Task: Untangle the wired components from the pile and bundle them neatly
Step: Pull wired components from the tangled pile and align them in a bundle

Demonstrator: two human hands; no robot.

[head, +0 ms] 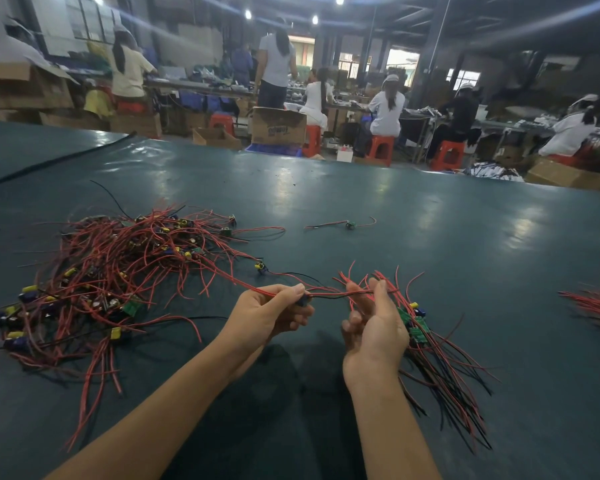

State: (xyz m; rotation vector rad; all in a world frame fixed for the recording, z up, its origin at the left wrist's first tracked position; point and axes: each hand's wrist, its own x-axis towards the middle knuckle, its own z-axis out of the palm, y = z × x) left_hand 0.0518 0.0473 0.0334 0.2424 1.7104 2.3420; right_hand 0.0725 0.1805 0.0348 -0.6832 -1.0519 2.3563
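Observation:
A tangled pile [118, 271] of red and black wires with small green boards and yellow and blue parts lies on the dark green table [395, 220] to the left. My left hand [274, 315] pinches one wired component by its dark part, its red wire trailing back toward the pile. My right hand [374, 327] grips a bundle [426, 344] of sorted components, green boards beside the palm and wires fanning down to the right. A thin black wire [329, 295] runs between my two hands.
One loose component [350, 224] lies alone farther back on the table. More red wires [593, 306] sit at the right edge. A black cable [49, 161] crosses the far left. Beyond the table, people sit on red stools among cardboard boxes.

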